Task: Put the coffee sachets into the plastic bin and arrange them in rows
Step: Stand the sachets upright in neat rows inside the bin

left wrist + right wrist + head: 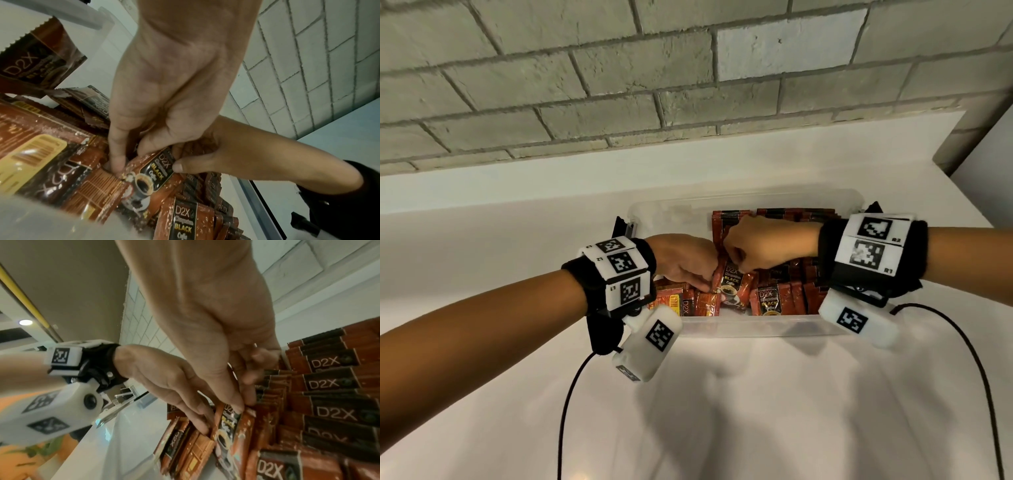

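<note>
A clear plastic bin (739, 327) on the white counter holds many red-brown "D2X Black Coffee" sachets. Rows of them (791, 219) stand on edge at the back and right (329, 382). Others lie loose at the front left (68, 175). My right hand (738, 265) pinches the top edge of one upright sachet (731, 284) between thumb and fingers (239, 409). My left hand (702, 286) reaches down just left of it. Its fingers (202, 425) are straight, and the fingertips press on the loose sachets (117, 164) beside the held one (156, 172).
The bin stands against a raised white ledge below a grey brick wall (688, 85). Bare counter (722, 411) lies in front of it, crossed by black cables (566, 411) from my wrist units. The counter ends at the right (962, 212).
</note>
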`<state>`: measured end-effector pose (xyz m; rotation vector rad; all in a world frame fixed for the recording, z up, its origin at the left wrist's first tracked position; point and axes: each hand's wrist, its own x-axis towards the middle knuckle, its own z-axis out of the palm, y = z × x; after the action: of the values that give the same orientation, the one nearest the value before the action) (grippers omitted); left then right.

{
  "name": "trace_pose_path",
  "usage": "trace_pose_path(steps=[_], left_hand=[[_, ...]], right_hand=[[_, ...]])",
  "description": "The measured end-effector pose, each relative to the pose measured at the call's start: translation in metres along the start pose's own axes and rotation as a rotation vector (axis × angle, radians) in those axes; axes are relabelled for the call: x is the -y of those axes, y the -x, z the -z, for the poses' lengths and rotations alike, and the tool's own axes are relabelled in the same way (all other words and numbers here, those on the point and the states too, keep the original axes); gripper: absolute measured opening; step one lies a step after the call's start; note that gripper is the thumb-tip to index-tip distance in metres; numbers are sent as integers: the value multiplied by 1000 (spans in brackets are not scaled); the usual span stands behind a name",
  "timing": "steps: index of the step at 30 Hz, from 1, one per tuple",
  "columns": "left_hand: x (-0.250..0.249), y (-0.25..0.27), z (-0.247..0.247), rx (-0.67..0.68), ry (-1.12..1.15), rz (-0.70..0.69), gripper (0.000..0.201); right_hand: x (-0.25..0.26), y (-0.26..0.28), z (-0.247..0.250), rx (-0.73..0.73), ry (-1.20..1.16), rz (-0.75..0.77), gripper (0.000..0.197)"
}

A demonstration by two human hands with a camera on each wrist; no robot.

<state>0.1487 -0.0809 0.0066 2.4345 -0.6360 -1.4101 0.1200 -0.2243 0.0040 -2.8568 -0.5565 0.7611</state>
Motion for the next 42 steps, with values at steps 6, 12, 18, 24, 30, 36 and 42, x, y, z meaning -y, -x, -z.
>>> trace_pose_path(steps=[6, 12, 18, 24, 30, 36, 42], left_hand=[[1, -5, -1, -53, -400, 61, 35], [6, 2, -1, -11, -493, 41, 37], [19, 5, 16, -111, -315, 7, 20], [30, 19, 25, -107, -19, -45, 25], [39, 24, 18, -40, -22, 27, 33], [37, 22, 21, -140, -113, 17, 33], [37, 22, 31, -248, -8, -63, 23]], right_hand=[[4, -1, -1, -89, -14, 123, 13], [7, -2, -2, -96, -53, 120, 19], [5, 1, 10, -13, -157, 68, 26], [15, -1, 7, 161, -512, 79, 16], [5, -2, 16, 125, -710, 36, 16], [-18, 9, 20, 92, -772, 29, 27], [-28, 23, 17, 113, -741, 43, 23]])
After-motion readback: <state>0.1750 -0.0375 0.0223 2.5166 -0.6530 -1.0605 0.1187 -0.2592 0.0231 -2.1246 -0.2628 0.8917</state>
